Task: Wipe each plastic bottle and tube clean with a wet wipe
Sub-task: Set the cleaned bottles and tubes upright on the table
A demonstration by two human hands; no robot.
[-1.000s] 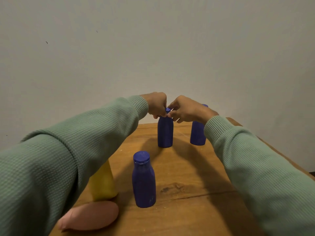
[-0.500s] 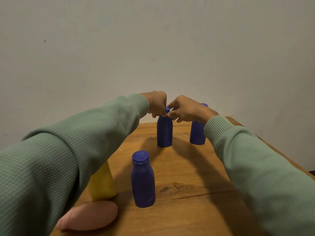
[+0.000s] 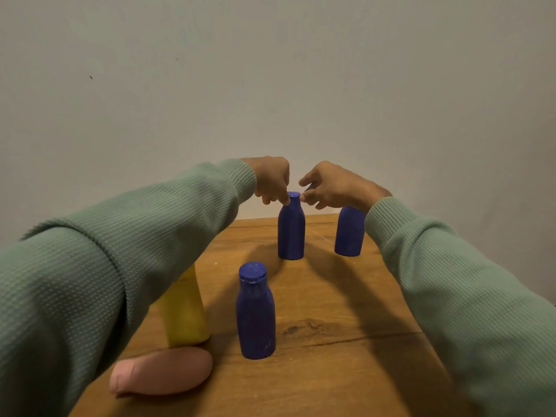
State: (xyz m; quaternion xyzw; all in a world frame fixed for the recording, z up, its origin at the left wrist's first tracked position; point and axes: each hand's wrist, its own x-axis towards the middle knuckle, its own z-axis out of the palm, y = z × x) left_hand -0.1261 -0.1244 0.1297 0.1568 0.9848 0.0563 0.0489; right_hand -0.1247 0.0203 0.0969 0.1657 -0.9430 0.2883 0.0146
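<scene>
Left hand [image 3: 272, 180]: fingers curled down, one fingertip touching the side of the cap [image 3: 293, 195] on the far bottle [image 3: 291, 233]; whether it grips the cap cannot be told. Right hand [image 3: 331, 185]: fingers loosely spread, tips just beside the same cap, holding nothing. Three blue bottles stand upright on the table [image 3: 346, 320]: the far bottle, a right bottle [image 3: 349, 233] partly behind the right wrist, and a near bottle [image 3: 255, 314]. One yellow bottle [image 3: 185, 314] stands left of the near bottle. One pink tube [image 3: 164, 371] lies before it.
</scene>
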